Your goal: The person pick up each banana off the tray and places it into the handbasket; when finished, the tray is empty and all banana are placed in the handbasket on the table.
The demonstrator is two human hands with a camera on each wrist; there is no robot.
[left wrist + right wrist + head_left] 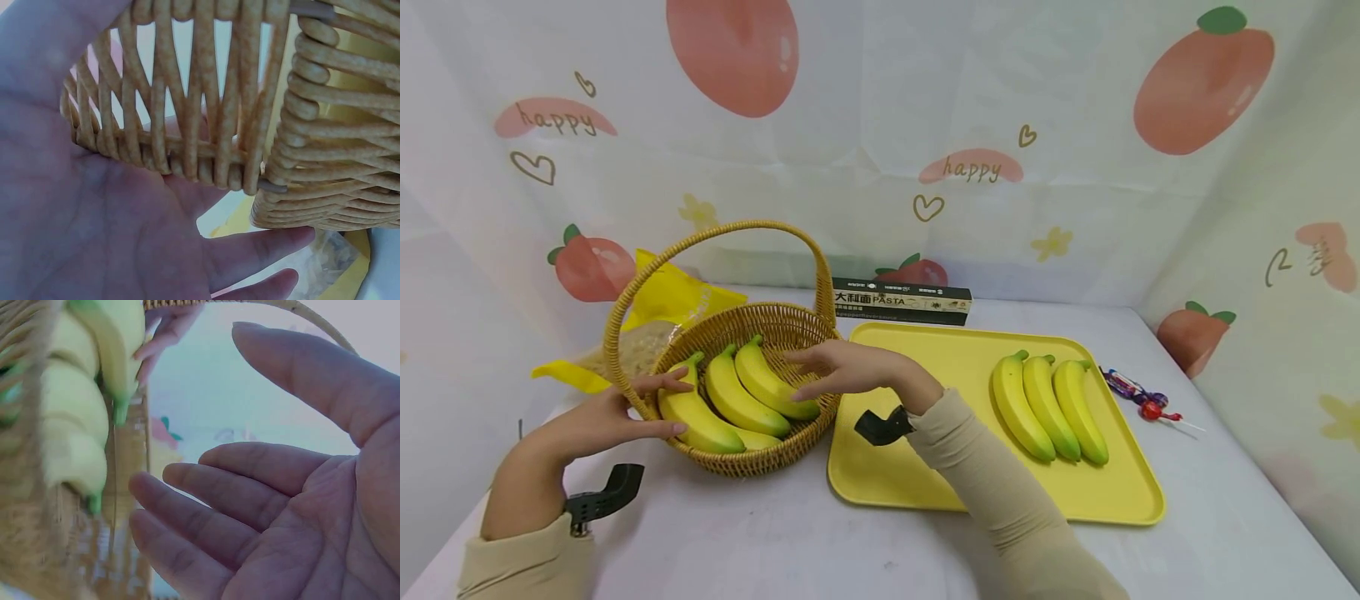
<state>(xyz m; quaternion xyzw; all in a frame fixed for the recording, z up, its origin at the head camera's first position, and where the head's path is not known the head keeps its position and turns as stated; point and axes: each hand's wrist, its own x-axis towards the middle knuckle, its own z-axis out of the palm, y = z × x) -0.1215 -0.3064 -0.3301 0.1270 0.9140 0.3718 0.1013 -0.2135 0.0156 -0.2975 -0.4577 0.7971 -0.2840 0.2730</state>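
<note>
Both hands are spread and grip nothing: the left hand (598,421) lies flat against the outer wall of the basket (752,454) at about 9 o'clock, palm on the weave, fingertips reaching the rim beside the nearest banana; the right hand (842,371) hovers with fingers relaxed over the rim at about 3 o'clock, above the bunch of bananas (737,400) inside. The basket stands on the tabletop (775,542), just left of a yellow tray (940,492) that carries a second bunch (1048,408). Judged light and stiff, the wicker offers a rough, non-slip surface; the walls may flex slightly. Soundest holds: the arched handle (715,237), or both sides together. The bananas look smooth and could roll if it tips.
</note>
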